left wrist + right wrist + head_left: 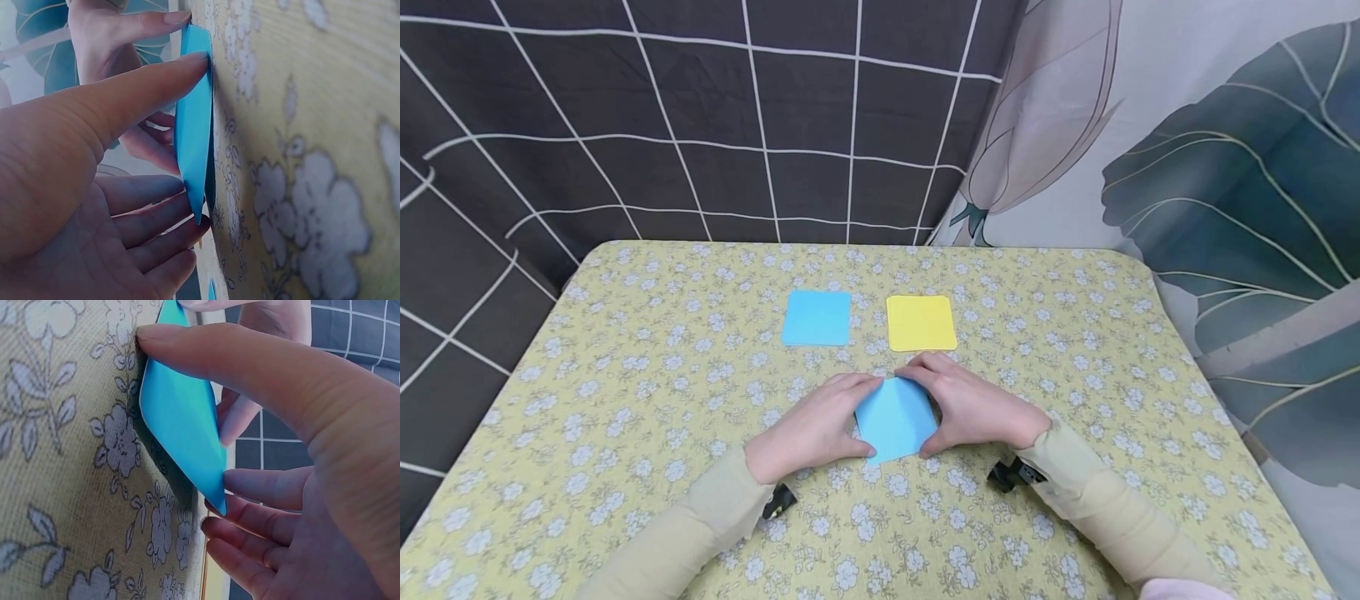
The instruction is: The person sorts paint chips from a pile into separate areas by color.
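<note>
A blue paper square (897,419) is between my two hands, turned at an angle over the table. My left hand (820,421) grips its left side, thumb at the near edge and fingers at the far edge. Likewise, my right hand (973,406) grips the right side. In the left wrist view the blue sheet (195,119) looks slightly bowed, its far corner lifted from the cloth. The right wrist view shows a shadow under the sheet (178,412). Beyond the hands lie another blue square (817,318) and a yellow square (921,323), both with rounded corners.
A yellow floral cloth (662,400) covers the table. Dark curtain with a white grid (700,108) hangs behind and to the left. On the right hangs a pale curtain with large leaves (1247,192).
</note>
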